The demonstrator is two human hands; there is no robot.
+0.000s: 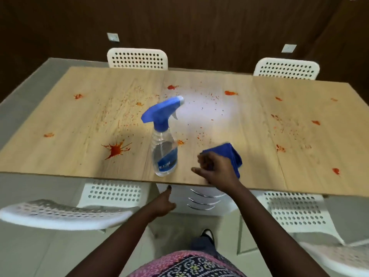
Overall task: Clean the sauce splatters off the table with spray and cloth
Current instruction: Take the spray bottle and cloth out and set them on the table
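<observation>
Here the right hand (216,168) grips the blue cloth (231,156), spray bottle (164,144) just beside it.

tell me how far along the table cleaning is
Nothing looks wiped yet: red sauce splatters still dot the table from end to end. The right hand grips the blue cloth near the front edge. The spray bottle stands untouched; the left hand is below the table. Spraying and wiping remain.

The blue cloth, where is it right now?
In the head view, the blue cloth lies near the table's front edge, right of the spray bottle, under the right hand.
</observation>
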